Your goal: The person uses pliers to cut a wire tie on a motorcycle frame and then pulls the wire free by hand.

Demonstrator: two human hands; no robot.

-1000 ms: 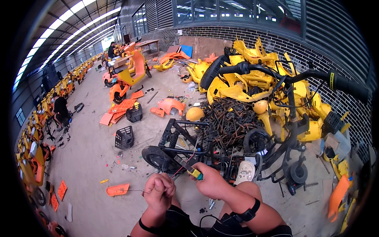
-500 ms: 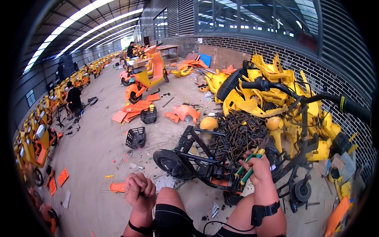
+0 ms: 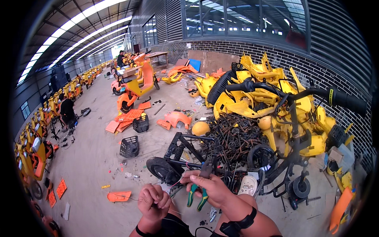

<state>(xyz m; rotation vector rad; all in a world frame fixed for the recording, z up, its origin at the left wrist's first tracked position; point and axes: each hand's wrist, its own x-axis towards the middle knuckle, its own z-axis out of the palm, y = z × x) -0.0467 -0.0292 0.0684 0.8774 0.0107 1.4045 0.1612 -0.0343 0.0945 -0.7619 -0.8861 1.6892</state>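
My right hand (image 3: 213, 189) is wrapped around a pair of pliers (image 3: 206, 170). Their dark jaws point up and away, and the green and yellow handles hang below the fingers. Close by on the left, my left hand (image 3: 153, 200) is closed in a fist above my knee. A thin wire (image 3: 134, 198) sticks out of it; its other end is hard to follow. The stripped black scooter frame (image 3: 179, 148) lies just beyond both hands, with its rear wheel (image 3: 162, 170) at the left. Part of the frame is hidden behind my right hand and the pliers.
Rusty metal parts (image 3: 233, 138) are heaped behind the frame, beside a pile of yellow body panels (image 3: 244, 102). Handlebars (image 3: 300, 94) jut in from the right. Black baskets (image 3: 129, 147) and an orange panel (image 3: 119, 196) lie on the floor. Two people work farther off among scooters.
My right hand has moved left with the pliers, from over the frame to near my left hand, and the jaws now point up. My left hand has shifted slightly right and down.
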